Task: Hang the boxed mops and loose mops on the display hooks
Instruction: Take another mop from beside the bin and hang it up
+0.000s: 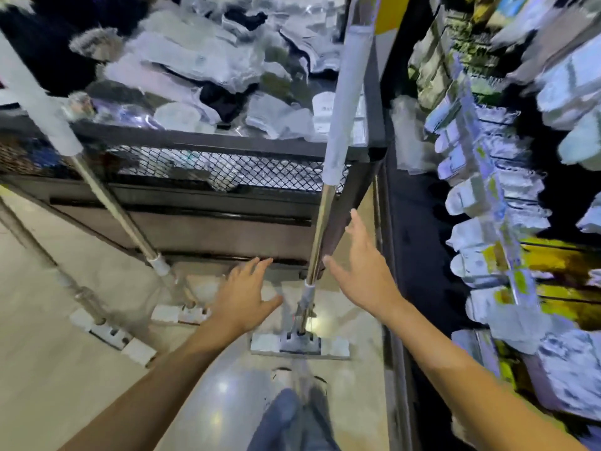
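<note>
A loose flat mop (320, 236) stands upright in front of me, its chrome pole leaning on the corner of a black mesh bin, its white head (300, 345) flat on the floor. My left hand (245, 296) is open just left of the pole's lower end, not touching it. My right hand (361, 266) is open just right of the pole, fingers spread, nothing in it. Two more loose mops lean on the bin at the left: one pole (113, 203) with its head (180, 314) on the floor, and another head (112, 335) further left.
The black mesh bin (227, 141) is piled with bagged socks. On the right, a rack (494, 222) of packaged goods hangs on hooks close to my right arm. Pale tiled floor (48, 369) lies below. My legs and shoe show at the bottom centre.
</note>
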The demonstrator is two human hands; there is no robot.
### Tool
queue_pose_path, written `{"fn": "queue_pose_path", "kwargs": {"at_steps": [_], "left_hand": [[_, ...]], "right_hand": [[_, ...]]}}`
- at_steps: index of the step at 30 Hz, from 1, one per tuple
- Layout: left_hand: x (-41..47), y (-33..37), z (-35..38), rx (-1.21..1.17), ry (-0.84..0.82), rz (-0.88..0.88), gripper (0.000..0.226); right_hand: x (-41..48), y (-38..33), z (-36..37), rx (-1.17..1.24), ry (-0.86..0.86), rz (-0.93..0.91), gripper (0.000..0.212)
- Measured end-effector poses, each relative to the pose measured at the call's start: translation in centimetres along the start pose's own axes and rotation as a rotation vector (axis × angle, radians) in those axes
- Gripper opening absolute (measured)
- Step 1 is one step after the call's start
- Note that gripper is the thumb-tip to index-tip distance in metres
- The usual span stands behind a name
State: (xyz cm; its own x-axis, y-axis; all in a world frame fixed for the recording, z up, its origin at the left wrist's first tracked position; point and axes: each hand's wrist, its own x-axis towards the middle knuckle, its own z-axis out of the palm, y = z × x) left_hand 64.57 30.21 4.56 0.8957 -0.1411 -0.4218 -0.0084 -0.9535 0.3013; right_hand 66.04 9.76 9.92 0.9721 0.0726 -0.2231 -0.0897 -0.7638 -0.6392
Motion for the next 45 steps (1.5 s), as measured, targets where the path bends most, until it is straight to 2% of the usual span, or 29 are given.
{"fn": "queue_pose_path", "kwargs": {"at_steps": [2, 4, 8, 11, 16, 20, 24, 29, 33, 39, 42, 45], "left_hand": [[3.5, 0.3, 1.8, -0.265, -0.069, -0.006, 0.073], [6.8, 0.6, 3.8, -0.51, -0.117, 0.024, 0.067], [12.2, 1.3, 7.2, -0.977, -0.195, 0.041, 0.054], [14.8, 1.5, 9.4, -1.106, -0.225, 0.023, 0.054], [16.4, 1.0, 11.5, -1.138, -0.27, 0.042, 0.047], [16.3, 1.0, 11.8, -1.159, -0.286, 0.033, 0.047], [15.5, 1.6, 11.2, -1.13, -0.327, 0.074, 0.044], [13.1, 2.3, 9.1, -1.113, -0.377, 0.151, 0.039], [10.5, 3.9, 5.5, -1.094, -0.347, 0.19, 0.045], [5.1, 6.3, -3.0, -1.082, -0.404, 0.302, 0.043], [2.1, 7.5, -7.7, -1.079, -0.401, 0.361, 0.048], [-0.8, 8.6, -12.2, -1.069, -0.355, 0.439, 0.033]], "right_hand": [[3.3, 1.7, 1.0, 0.228, -0.061, 0.077, 0.091], [6.3, 3.2, 2.0, 0.362, -0.095, 0.063, 0.084], [10.1, 5.3, 3.9, 0.586, -0.151, -0.041, 0.041], [11.4, 6.2, 4.9, 0.744, -0.152, -0.086, 0.03], [11.8, 7.5, 6.0, 0.82, -0.098, -0.155, 0.019], [11.5, 7.9, 6.3, 0.818, -0.057, -0.19, 0.02], [10.2, 7.5, 5.7, 0.806, -0.092, -0.196, 0.013], [7.8, 6.2, 4.0, 0.769, -0.094, -0.221, 0.016], [5.6, 3.2, 0.9, 0.766, -0.045, -0.235, 0.018], [1.7, -3.3, -5.2, 0.77, 0.025, -0.251, 0.018], [-0.4, -7.4, -8.8, 0.759, 0.057, -0.287, 0.009], [-2.5, -11.6, -12.7, 0.787, 0.07, -0.346, 0.012]]}}
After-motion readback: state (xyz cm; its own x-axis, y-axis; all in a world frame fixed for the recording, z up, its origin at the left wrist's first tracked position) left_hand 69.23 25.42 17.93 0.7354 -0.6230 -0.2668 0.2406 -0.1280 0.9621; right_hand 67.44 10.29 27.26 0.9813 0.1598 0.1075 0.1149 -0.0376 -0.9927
